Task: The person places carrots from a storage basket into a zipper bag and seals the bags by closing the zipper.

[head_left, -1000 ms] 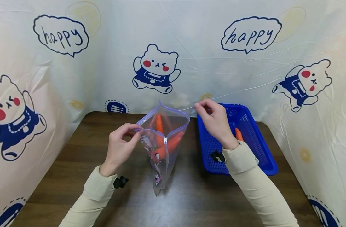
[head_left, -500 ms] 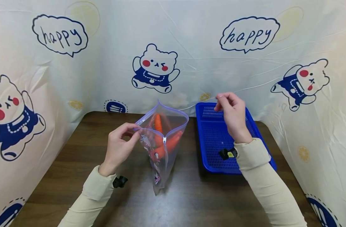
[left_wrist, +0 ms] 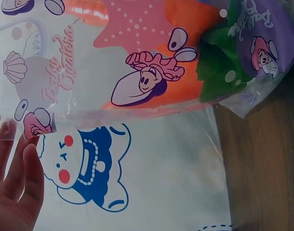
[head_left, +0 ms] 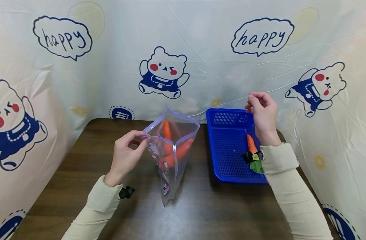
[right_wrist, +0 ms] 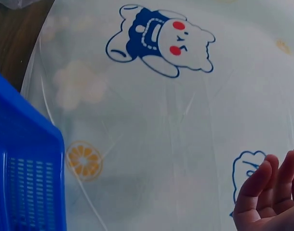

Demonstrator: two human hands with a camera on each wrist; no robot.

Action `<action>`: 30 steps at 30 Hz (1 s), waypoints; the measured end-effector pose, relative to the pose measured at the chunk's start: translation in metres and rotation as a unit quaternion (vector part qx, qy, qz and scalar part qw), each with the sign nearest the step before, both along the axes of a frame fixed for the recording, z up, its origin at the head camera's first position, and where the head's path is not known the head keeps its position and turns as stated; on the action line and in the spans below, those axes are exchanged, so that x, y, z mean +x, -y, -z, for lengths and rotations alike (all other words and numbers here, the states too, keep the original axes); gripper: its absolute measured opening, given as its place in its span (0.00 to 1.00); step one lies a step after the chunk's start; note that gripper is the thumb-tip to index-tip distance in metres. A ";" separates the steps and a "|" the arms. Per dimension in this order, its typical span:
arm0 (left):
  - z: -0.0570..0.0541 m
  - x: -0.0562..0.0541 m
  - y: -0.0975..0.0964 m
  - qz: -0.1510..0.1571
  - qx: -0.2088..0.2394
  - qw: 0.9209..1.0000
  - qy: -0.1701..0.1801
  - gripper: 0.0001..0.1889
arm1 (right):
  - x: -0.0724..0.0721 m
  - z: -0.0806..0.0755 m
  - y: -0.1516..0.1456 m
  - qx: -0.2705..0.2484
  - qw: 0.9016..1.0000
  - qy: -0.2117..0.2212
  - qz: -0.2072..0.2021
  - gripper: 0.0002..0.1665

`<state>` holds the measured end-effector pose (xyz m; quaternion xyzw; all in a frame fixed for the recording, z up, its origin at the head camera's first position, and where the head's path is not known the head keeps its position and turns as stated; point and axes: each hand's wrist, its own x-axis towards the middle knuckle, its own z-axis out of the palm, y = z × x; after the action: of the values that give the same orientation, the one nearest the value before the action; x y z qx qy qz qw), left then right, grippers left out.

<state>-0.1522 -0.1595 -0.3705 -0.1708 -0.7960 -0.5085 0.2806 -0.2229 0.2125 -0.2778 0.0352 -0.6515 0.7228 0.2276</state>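
My left hand (head_left: 129, 155) pinches the near left corner of the purple rim of a clear zip bag (head_left: 183, 173). The bag's mouth gapes, and a white slider (head_left: 174, 148) sits on the near rim. Inside lie orange carrots (head_left: 178, 153); through the printed film in the left wrist view shows a green leafy top (left_wrist: 219, 62). Over the far right part of a blue basket (head_left: 228, 150) hovers my right hand (head_left: 263, 116), its fingers loosely bent and holding nothing. One carrot (head_left: 250, 144) with green leaves lies in the basket, partly covered by the black wrist camera.
Both bag and basket are on a dark wooden table (head_left: 111, 206), the basket to the right. A pale printed cloth (head_left: 213, 66) closes off the back and both sides. Bare tabletop shows in front of the bag.
My right hand has moved right and slightly up, from between the bag and basket to above the basket's right side. The left hand keeps its place on the bag rim.
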 end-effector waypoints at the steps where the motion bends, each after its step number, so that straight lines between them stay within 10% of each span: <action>1: 0.000 0.000 0.000 0.000 0.000 1.000 0.000 0.06 | -0.001 0.001 -0.002 0.010 1.000 0.004 0.010 0.02; 14: 0.001 0.000 -0.001 -0.001 0.004 1.000 -0.013 0.07 | -0.023 0.035 -0.024 0.245 0.960 0.069 0.120 0.13; 30: 0.002 0.001 -0.001 0.001 0.003 1.000 -0.010 0.07 | -0.032 0.077 -0.059 0.402 0.886 0.230 0.031 0.29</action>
<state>-0.1514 -0.1581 -0.3730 -0.1761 -0.7911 -0.5098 0.2884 -0.2547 0.2713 -0.3549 -0.0635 -0.9210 0.3797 0.0604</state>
